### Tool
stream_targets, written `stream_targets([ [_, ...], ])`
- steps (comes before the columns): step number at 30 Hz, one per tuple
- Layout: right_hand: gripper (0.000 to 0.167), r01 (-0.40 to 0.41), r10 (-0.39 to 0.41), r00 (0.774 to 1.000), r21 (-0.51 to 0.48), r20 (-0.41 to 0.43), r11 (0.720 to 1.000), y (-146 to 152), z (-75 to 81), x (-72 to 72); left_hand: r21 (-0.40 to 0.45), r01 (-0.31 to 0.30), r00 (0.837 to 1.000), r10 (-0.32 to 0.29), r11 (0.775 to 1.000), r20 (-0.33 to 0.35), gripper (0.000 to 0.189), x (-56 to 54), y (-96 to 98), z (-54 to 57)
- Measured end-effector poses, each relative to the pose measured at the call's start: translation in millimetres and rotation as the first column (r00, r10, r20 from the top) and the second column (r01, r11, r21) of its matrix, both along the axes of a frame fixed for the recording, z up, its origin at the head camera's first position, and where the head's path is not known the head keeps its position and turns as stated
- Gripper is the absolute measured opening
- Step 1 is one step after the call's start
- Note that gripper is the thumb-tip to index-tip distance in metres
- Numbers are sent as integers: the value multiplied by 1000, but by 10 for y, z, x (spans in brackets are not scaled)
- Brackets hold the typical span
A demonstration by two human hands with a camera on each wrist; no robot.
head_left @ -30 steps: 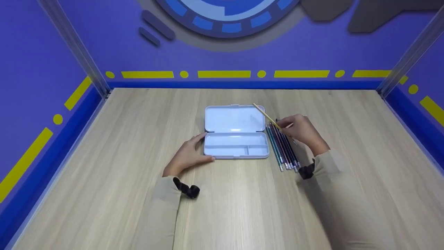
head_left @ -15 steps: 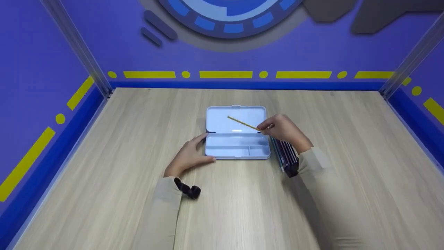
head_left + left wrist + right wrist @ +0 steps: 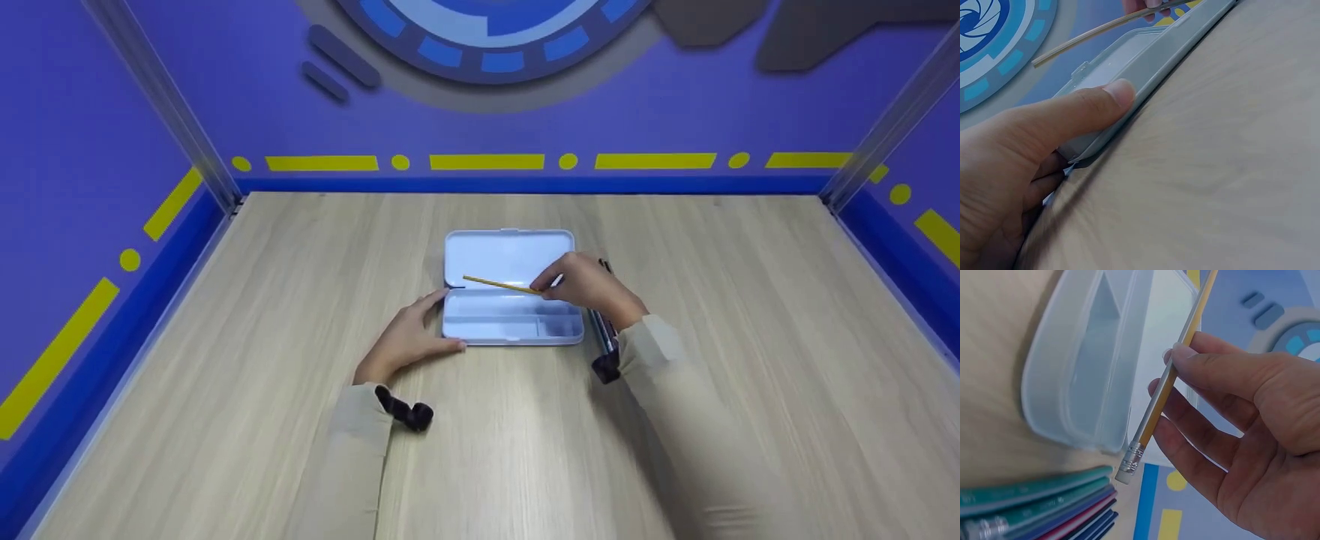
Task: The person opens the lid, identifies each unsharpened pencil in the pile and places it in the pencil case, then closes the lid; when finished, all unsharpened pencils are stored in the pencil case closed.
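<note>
A white pencil case point(image 3: 491, 328) lies open on the table, its lid point(image 3: 495, 251) folded back and dividers in its base. My left hand point(image 3: 405, 337) holds the case's left end. In the left wrist view its thumb point(image 3: 1120, 93) presses the front wall while the other fingers are partly hidden behind the end. My right hand point(image 3: 589, 285) pinches a yellow pencil point(image 3: 499, 284) between thumb and fingers, above the case near the hinge. The right wrist view shows the pencil's white eraser point(image 3: 1123, 477) and metal band, with the eraser end toward the loose pencils.
Several dark and teal pencils point(image 3: 1044, 495) lie beside the case's right end, mostly covered by the right hand and wrist in the head view. Blue panels point(image 3: 480, 135) with yellow marks surround the wooden table point(image 3: 300, 247) at the back and sides.
My right hand has carried the yellow pencil left from over the loose pencils to above the case, turning it closer to level with the case's length. The left hand stays in place.
</note>
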State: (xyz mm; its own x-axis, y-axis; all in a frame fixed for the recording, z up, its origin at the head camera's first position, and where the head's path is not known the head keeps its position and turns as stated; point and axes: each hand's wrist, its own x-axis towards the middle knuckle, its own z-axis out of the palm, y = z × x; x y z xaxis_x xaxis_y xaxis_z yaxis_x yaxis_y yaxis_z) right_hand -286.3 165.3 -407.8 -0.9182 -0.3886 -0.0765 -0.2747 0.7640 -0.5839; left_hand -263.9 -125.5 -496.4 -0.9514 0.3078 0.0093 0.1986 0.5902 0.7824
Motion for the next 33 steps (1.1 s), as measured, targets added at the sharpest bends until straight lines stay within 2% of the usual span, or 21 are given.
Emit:
stream_targets([
  [7,22,-18,18,1000,3,1,1000,-94,-35,12,37,2,1000,-2,999,-5,103,4,6,-5],
  [22,22,-24,24,1000,42,12,999,-146,-64,26,30,15,1000,-15,999,3,104,-5,8,17],
  [33,24,-6,4,999,31,42,1000,-83,-61,57,26,5,1000,-5,1000,9,104,13,7,9],
])
